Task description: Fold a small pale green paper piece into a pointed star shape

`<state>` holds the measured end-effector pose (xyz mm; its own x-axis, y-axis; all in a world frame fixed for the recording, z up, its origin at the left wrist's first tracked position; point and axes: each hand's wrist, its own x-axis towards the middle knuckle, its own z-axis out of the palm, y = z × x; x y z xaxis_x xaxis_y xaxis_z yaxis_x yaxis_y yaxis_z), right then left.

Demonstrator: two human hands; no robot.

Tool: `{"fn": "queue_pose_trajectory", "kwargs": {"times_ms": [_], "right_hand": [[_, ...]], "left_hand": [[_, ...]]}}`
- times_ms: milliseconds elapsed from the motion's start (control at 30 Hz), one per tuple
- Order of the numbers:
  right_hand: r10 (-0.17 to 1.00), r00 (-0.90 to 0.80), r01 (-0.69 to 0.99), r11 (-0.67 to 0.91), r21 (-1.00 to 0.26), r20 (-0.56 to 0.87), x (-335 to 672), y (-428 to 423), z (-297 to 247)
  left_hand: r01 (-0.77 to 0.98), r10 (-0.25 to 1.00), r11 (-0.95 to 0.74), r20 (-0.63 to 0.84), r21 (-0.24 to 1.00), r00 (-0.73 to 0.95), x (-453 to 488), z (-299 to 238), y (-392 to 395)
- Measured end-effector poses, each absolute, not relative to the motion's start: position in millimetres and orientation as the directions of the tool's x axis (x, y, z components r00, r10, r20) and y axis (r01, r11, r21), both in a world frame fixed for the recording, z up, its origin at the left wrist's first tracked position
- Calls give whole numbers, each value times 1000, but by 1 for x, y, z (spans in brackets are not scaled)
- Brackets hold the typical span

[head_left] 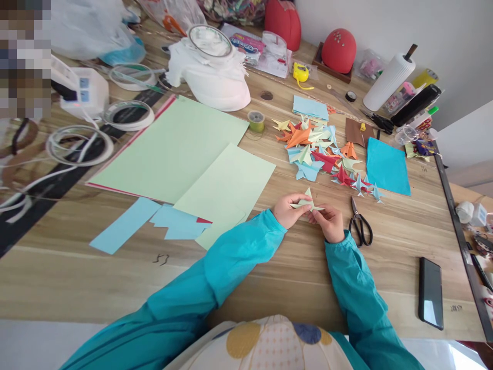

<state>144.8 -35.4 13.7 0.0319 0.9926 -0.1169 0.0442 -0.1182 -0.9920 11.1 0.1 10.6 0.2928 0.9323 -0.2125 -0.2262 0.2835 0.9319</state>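
A pale green folded paper figure [307, 202] with pointed tips, held above the table.

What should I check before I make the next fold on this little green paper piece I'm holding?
1. Grip on the pale green folded piece: ok, the left hand and the right hand pinch it from either side.
2. Bare table in front of the hands: ok.
3. Scissors out of the way: ok, they lie just right of the right hand and do not touch it.
4. Pile of folded pieces kept apart: ok, it lies beyond the hands.
5. Creases sharp and lined up: cannot tell, the piece is too small to judge.
6. Phone clear of the elbows: ok, it lies far to the right.
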Motion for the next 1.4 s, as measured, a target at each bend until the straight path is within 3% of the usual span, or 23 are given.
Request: {"fn": "queue_pose_trajectory", "kwargs": {"times_ms": [600, 1100, 1400], "right_hand": [[990, 28, 34, -136, -990, -135, 144, -36, 15], [994, -39, -8, -105, -994, -105, 143, -38, 15], [996, 10, -58, -93, -994, -93, 145, -37, 15]], "left_hand": [[-111, 956, 178, -145, 978, 255, 11, 4, 0], [-285, 911, 352, -257, 892, 321, 10, 11, 2], [-301, 932, 263, -161, 917, 325, 10, 13, -1]]}}
